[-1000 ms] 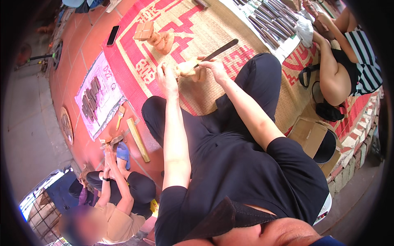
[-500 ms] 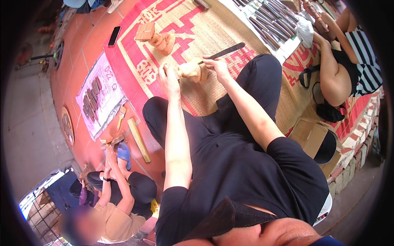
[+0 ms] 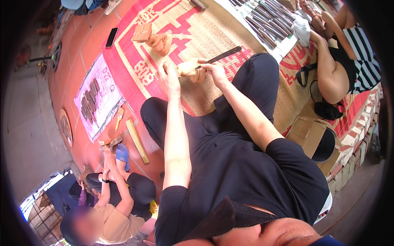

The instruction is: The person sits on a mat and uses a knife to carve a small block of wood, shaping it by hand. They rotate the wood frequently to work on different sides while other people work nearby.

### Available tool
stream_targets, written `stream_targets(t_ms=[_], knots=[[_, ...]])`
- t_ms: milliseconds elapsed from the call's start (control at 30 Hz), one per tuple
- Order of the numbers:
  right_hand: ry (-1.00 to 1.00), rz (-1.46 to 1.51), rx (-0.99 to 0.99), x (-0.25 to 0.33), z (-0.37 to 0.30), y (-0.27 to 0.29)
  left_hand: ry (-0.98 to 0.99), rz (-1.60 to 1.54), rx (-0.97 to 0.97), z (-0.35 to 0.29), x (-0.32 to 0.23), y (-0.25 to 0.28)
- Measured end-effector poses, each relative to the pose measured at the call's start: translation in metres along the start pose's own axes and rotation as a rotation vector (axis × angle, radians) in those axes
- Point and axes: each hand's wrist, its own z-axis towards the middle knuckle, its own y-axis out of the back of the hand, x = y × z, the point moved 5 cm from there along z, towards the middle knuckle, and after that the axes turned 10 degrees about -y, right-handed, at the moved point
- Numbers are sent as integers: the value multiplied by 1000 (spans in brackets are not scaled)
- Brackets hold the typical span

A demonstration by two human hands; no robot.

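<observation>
My left hand [image 3: 169, 81] is closed on one end of a pale wooden carving [image 3: 188, 68], holding it above the woven mat in front of my knees. In my right hand [image 3: 216, 74] is a long, flat, dark file [image 3: 223, 55]. Its inner end lies against the right side of the carving, and its far end points up and to the right. My fingers partly hide where the file meets the wood. Just beyond my left hand, a second wooden carving [image 3: 159, 43] with a block-shaped end rests on the mat.
A phone [image 3: 111, 37] lies at the left edge of the red-patterned mat [image 3: 135, 78]. Rows of dark chisels [image 3: 269, 25] fill a cloth at upper right. On the left are more tools [image 3: 91, 101], a brush [image 3: 119, 117] and a wooden bar [image 3: 137, 141]. People sit on both sides.
My right hand and the file have shifted slightly left and toward me, across the carving. My left hand keeps its hold on the wood. The whole view has drifted a little left.
</observation>
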Motion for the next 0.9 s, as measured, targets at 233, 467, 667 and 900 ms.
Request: stream_targets(t_ms=[233, 467, 667, 900], knots=[[56, -106, 21, 4, -24, -26, 16, -29, -18, 3, 18, 0], [16, -88, 0, 0, -9, -7, 12, -55, -8, 6, 24, -1], [65, -175, 18, 17, -39, -36, 50, -72, -1, 4, 30, -1], [11, -84, 20, 11, -25, -17, 51, -124, -13, 6, 36, 0]])
